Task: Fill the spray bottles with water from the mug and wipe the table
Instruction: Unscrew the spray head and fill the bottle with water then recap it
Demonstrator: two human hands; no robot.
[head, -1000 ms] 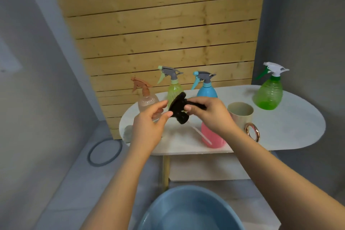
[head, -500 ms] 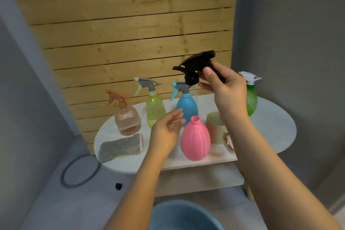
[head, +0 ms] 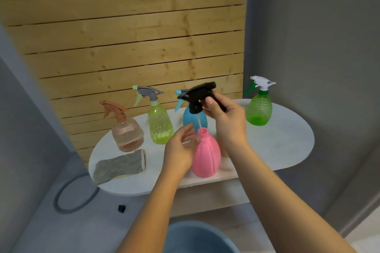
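Pine slats [head: 127, 33] back a white oval bench [head: 287, 141], grey walls to either side. My right hand [head: 224, 115] has its grip closed around the black trigger head [head: 200, 96], thumb on its near side, fingers behind, holding it above the pink bottle [head: 206, 156]. I hold it high so the clear dip tube [head: 199, 122] hangs straight down; its lower end is at the bottle's open neck [head: 202, 131], whether just inside or just over the rim I cannot tell. My left hand [head: 181, 148] carries nothing: its grip is half open, fingers curled at nine o'clock of the neck, close against the bottle's shoulder, I judge to steady it while the head is seated and screwed down.

Ribbed and opaque, the pink bottle stands upright near the bench's front edge, so its water level cannot be read. Behind it at twelve o'clock is the blue bottle [head: 194, 118], partly hidden by the trigger head. At ten o'clock stands the yellow-green bottle [head: 159, 127]. Further toward nine is the peach bottle [head: 127, 133] with liquid low in it. Well apart at two o'clock is the green bottle [head: 259, 110], also part-filled. All four wear their sprayers. A grey cloth [head: 120, 165] lies flat at eight o'clock, waiting for the wipe. My right forearm hides the mug. Below, a blue basin rim [head: 197, 234] shows on the floor.
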